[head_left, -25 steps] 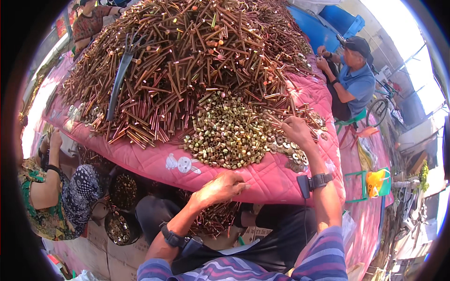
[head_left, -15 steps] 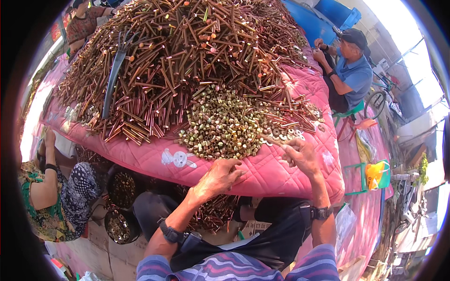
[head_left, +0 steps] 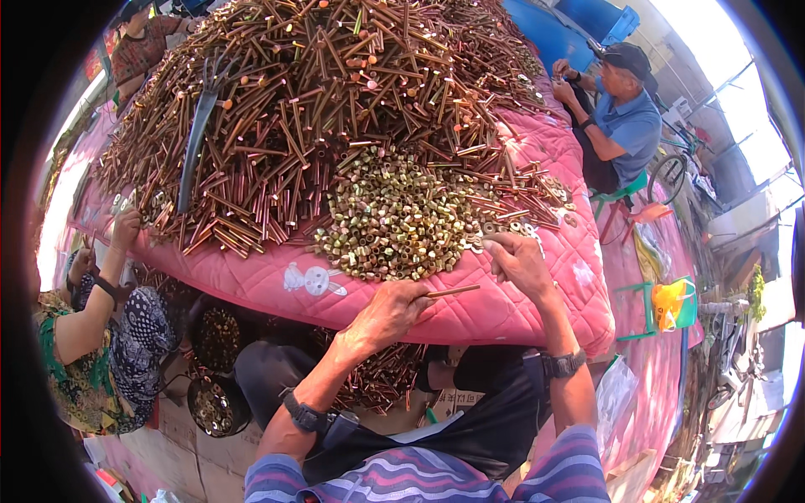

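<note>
My left hand (head_left: 387,317) is closed at the front edge of the pink quilted cover, gripping a copper-coloured long bolt (head_left: 454,292) that points right. Over the small flat washers (head_left: 527,230), my right hand (head_left: 520,261) reaches with thumb and fingertips brought together; whatever lies between them is hidden. A mound of yellowish metal nuts (head_left: 394,218) sits just beyond my hands. Behind it rises a large heap of copper-coloured bolts (head_left: 285,109).
A dark blue-handled rake tool (head_left: 199,142) lies on the heap. The pink quilt (head_left: 436,323) covers the work surface. A co-worker in blue (head_left: 629,121) sits at right, another person's arm (head_left: 105,277) reaches in from the left. Buckets of metal parts (head_left: 216,407) stand below.
The bolt has passed from my right hand to my left. My right hand has moved slightly left and away from me, onto the washers. The left-side co-worker's hand has risen to the table edge.
</note>
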A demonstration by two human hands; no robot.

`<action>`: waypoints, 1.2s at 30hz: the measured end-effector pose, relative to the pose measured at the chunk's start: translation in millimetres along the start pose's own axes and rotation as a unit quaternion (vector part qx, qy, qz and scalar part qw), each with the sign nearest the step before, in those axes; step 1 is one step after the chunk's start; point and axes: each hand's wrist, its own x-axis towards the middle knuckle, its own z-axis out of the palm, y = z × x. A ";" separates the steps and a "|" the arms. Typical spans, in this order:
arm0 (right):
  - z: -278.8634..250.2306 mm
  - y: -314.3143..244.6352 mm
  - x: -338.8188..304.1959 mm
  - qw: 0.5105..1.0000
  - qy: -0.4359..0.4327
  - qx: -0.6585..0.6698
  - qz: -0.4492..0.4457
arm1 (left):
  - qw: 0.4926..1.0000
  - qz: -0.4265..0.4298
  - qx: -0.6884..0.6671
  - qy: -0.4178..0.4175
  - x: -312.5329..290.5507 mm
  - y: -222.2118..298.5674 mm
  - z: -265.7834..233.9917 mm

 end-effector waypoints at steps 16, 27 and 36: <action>7.0 41.4 36.9 0.916 0.173 -0.355 -0.068 | 0.968 -0.143 -0.206 -0.001 -0.5 9.2 1.0; 29.8 -1.9 -21.8 0.981 -0.017 0.185 -0.047 | 0.952 -0.184 -0.246 -0.003 4.3 11.1 -3.2; 21.1 2.2 -38.2 0.982 0.009 0.175 -0.066 | 0.982 -0.060 -0.177 0.008 5.6 -1.1 10.7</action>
